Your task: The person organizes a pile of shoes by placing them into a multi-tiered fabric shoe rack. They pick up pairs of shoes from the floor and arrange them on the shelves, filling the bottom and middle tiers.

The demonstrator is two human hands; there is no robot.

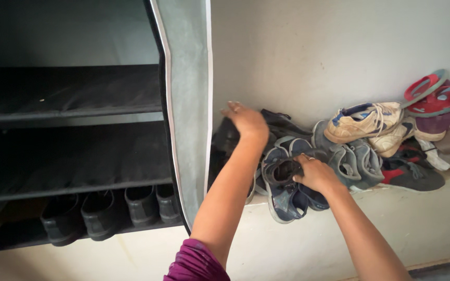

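My left hand (247,120) reaches onto a black shoe (282,124) at the left end of a pile of footwear on a low ledge, its fingers curled over the shoe's dark upper. My right hand (314,174) grips a dark blue and grey sandal (283,193) by its strap, near the ledge's front edge. A second similar sandal lies right beside it, partly under my right hand.
A fabric shoe rack (183,104) stands at left with two bare dark shelves (69,93) and black shoes (105,211) on the bottom one. Grey sandals (358,161), a worn white sneaker (363,120) and red flip-flops (436,93) crowd the ledge (417,200) to the right.
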